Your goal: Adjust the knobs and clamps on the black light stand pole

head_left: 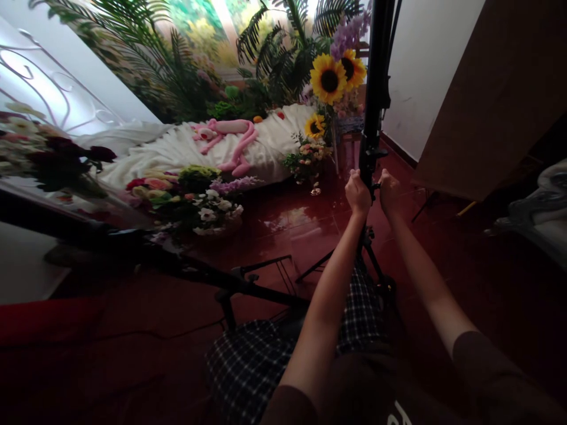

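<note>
A black upright stand [371,133] rises in front of me, its tripod legs spread on the floor. My left hand [358,193] is closed around or against the left side of its pole, just under a clamp. On the pole's right side, my right hand [388,190] has its fingers curled together beside a small black knob [377,186]. Whether that hand grips the knob is too dark to tell.
A second black pole [190,265] slants across the left. Behind lie a white draped couch [274,147] with a pink plush toy [230,127], flower arrangements [199,200] and sunflowers [328,79]. A brown panel [482,100] and ornate chair [540,200] stand right.
</note>
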`<state>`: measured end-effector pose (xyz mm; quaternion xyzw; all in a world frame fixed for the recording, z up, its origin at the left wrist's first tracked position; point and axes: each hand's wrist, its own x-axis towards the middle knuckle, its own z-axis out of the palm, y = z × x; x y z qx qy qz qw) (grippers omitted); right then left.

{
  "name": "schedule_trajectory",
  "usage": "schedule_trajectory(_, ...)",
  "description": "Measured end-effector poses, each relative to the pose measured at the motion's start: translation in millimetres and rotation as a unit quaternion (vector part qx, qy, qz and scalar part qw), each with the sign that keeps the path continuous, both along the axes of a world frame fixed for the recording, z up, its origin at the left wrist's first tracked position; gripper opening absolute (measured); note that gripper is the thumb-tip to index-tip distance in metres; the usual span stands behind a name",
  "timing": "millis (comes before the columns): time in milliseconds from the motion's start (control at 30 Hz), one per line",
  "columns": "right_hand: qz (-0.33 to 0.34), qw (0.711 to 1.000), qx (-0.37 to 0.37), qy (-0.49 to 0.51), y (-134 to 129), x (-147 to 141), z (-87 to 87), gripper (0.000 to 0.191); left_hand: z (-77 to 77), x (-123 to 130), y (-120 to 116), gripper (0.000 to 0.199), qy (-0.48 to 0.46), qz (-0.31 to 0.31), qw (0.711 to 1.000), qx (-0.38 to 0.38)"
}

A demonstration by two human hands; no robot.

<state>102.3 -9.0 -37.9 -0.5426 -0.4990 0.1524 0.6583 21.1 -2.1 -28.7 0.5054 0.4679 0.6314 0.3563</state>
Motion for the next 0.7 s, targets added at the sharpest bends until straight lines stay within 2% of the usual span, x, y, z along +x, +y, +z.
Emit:
schedule_trajectory(133,-0.003,1.000,-0.012,0.015,2.7,-1.2,2.1,0.060,-0.6,-6.5,-5.3,0.062,0.002,0.006,1.000,-0.005)
schedule_trajectory(233,-0.001,1.000,-0.006,0.025,0.8,-2.3,3.3,0.061,-14.4,-35.3,-19.9,0.050,-0.011,-0.040,0.999,-0.031)
schedule_trajectory(300,0.004,0.999,-0.003,0.035,-0.6,-3.7,3.6,0.061,-32.1,-70.5,-34.3,0.051,-0.030,-0.078,0.993,-0.081)
schedule_trajectory(333,0.007,0.999,-0.003,0.043,-1.1,-4.5,3.7,0.061,-42.2,-92.3,-42.7,0.053,-0.030,-0.066,0.991,-0.109)
schedule_trajectory(400,0.008,0.998,-0.002,0.064,-1.3,-6.4,3.9,0.060,-60.9,-141.5,-62.2,0.055,-0.009,-0.006,0.991,-0.132)
schedule_trajectory(467,0.001,0.997,-0.009,0.083,-0.9,-7.9,4.4,0.057,-72.5,-193.5,-85.2,0.058,0.018,0.056,0.989,-0.138)
schedule_trajectory(533,-0.008,0.996,-0.022,0.092,-0.9,-8.5,5.6,0.055,-73.8,-243.4,-111.2,0.061,0.045,0.087,0.984,-0.149)
schedule_trajectory(567,-0.013,0.995,-0.027,0.096,-1.3,-8.4,6.4,0.055,-70.9,-266.2,-124.9,0.063,0.052,0.084,0.982,-0.161)
schedule_trajectory(633,-0.026,0.994,-0.039,0.098,-3.3,-7.8,8.6,0.054,-60.5,-305.7,-151.6,0.066,0.073,0.039,0.975,-0.204)
schedule_trajectory(700,-0.031,0.994,-0.056,0.086,-5.8,-7.6,11.0,0.053,-49.1,-335.0,-174.5,0.066,0.079,0.042,0.974,-0.209)
